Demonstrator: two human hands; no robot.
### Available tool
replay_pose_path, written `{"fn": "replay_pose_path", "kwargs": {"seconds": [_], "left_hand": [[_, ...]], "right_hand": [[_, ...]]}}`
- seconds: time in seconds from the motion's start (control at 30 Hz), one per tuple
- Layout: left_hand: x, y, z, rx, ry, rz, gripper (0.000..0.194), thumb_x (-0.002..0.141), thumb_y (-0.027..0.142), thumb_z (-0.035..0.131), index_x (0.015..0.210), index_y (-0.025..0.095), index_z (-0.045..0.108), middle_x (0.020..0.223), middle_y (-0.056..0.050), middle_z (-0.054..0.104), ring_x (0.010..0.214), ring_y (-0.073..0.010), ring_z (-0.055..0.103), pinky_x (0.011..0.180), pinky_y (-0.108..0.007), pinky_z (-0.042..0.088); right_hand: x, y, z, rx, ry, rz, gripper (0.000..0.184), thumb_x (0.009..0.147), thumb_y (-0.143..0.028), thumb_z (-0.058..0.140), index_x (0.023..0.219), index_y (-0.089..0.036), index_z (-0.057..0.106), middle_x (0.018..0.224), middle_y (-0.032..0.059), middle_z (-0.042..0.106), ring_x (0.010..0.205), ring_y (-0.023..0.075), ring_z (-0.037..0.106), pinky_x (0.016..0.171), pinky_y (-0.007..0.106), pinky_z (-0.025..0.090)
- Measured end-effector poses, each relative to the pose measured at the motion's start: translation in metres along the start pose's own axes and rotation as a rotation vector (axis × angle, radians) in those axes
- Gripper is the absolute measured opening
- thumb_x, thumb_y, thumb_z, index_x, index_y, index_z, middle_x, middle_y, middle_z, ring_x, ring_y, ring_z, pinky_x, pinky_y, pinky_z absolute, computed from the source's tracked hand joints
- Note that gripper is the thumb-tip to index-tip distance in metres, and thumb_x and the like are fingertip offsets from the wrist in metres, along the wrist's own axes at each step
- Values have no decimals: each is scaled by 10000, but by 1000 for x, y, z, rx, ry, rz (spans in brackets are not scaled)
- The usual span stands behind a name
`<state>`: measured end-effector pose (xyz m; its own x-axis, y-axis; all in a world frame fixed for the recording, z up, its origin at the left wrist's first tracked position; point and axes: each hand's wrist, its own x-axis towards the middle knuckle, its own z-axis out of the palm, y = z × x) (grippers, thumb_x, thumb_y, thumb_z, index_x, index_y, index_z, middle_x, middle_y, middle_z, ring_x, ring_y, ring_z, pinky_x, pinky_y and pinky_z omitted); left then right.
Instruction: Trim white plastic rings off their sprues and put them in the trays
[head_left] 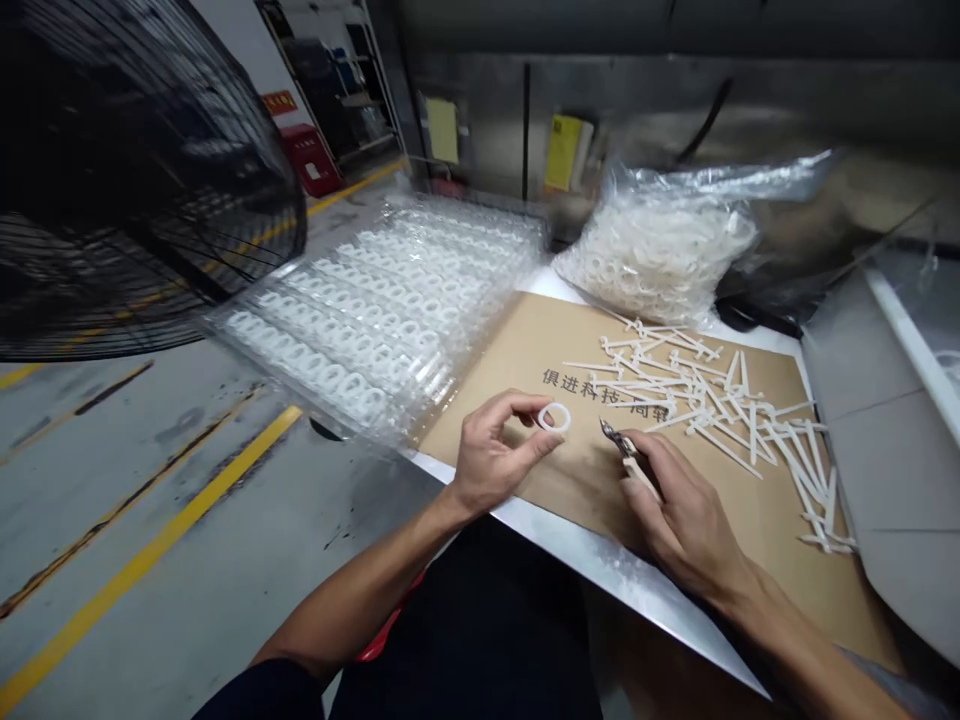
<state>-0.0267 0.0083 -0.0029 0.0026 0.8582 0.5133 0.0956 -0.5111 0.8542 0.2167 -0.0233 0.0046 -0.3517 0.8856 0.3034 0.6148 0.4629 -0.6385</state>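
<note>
1. Left hand (491, 450) is raised over the near middle of the sheet, thumb and index fingertips together, pinching a white plastic ring (553, 418) at its edge; other fingers curled.
2. Right hand (686, 510) has its fingers clamped on the pale handles of small flush cutters (619, 443); tips point far-left, just right of the ring, not touching it.
3. Brown cardboard sheet (525, 345) with printed Chinese characters lies on a steel table (622, 570).
4. Heap of white plastic runners (712, 420) sits on the sheet, right of the hands.
5. Far side: clear bag of white rings (660, 255); left of it, clear trays of rings (375, 320), blurred.
6. Far left: black fan guard (127, 180), above a concrete floor (142, 560) with yellow lines.
</note>
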Motion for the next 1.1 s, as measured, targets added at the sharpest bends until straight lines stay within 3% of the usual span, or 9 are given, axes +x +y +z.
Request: {"fn": "replay_pose_path", "kwargs": {"seconds": [0.1,0.23,0.4,0.47,0.57,0.7,0.83,0.97,1.1], "left_hand": [[1,28,-14,-158,-96,-142,297,849,274,829,1124,188,757,910,-97,751,826,-183,709,778,-311,607],[6,79,-54,-209,-218,-226,271,839,194,825,1106,218,791,928,-98,765,793,-169,727,701,-263,621],[51,120,-116,85,-277,-32,313,857,137,788,1145,257,802,957,-91,774,809,-177,744,685,-266,641],[87,113,-133,236,-281,54,298,854,172,796,1144,235,804,962,-95,780,814,-184,745,697,-284,640],[149,78,-144,427,-279,76,270,881,252,754,1138,181,798,1001,-103,786,799,-175,733,691,-284,607],[215,17,-135,790,-363,68,307,890,185,633,1156,149,784,995,-85,787,842,-159,695,802,-287,542],[243,-21,-120,909,-444,62,290,769,106,647,1008,137,809,871,-71,776,791,-174,665,792,-286,483],[253,-26,-117,981,-514,63,244,746,121,638,913,142,815,844,-78,774,772,-191,664,754,-292,452],[267,-1,-114,1044,-542,113,248,801,140,606,939,142,811,873,-87,776,776,-177,662,775,-297,455]], "right_hand": [[2,7,3,-88,-22,-40,382,1068,-347,446,1421,-201,443,1315,191,612,1197,334,620,986,490,522],[2,13,8,-135,-55,-37,414,1058,-381,458,1439,-221,417,1353,187,588,1236,357,599,1016,531,529],[0,17,14,-176,-54,-60,446,1056,-384,461,1467,-225,392,1376,191,579,1251,362,595,1036,561,530],[0,18,16,-192,-45,-71,454,1054,-378,467,1474,-226,390,1373,192,587,1250,363,603,1036,562,536],[1,19,16,-212,-34,-100,456,1051,-364,469,1476,-220,387,1365,198,599,1244,366,617,1028,568,548],[1,21,17,-222,-30,-117,458,1041,-339,489,1474,-218,398,1366,196,605,1250,365,626,1035,563,553],[0,19,17,-222,-12,-130,463,1034,-334,505,1472,-215,412,1365,193,613,1249,362,629,1029,552,559],[-1,14,16,-207,-11,-147,462,1037,-340,512,1465,-193,419,1342,196,621,1222,352,634,1019,537,560],[4,9,15,-180,-9,-173,449,1048,-325,502,1460,-176,405,1321,216,610,1197,363,626,1004,566,543]]}}
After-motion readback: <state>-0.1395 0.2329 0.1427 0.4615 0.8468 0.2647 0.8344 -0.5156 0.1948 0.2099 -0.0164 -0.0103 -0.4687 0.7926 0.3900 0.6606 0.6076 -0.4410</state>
